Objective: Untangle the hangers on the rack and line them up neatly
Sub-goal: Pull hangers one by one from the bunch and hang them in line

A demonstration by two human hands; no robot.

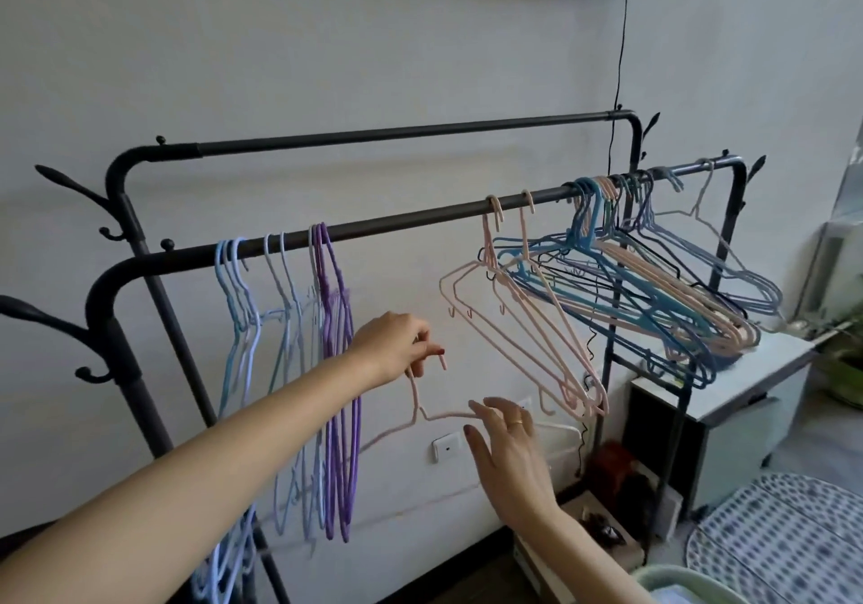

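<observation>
1. The black rack [373, 225] stood against the wall, and its front rail carried every hanger group.
2. At the rail's right end the tangled bunch [630, 286] of blue, pink and dark hangers hung splayed and interlocked, so most of the sorting appeared undone.
3. Toward the left the light blue hangers [238, 323] and purple hangers [336, 370] hung straight, already lined up.
4. Between them two pink hangers [518, 323] hung tilted on the rail.
5. A loose pink hanger [420, 412] was off the rail, below it: the step in hand looked like rehanging it.
6. The left hand [397, 346] pinched its hook; the right hand [509, 444], fingers mostly straight, touched its shoulder. Next, the hook needed lifting over the rail beside the pink pair.
</observation>
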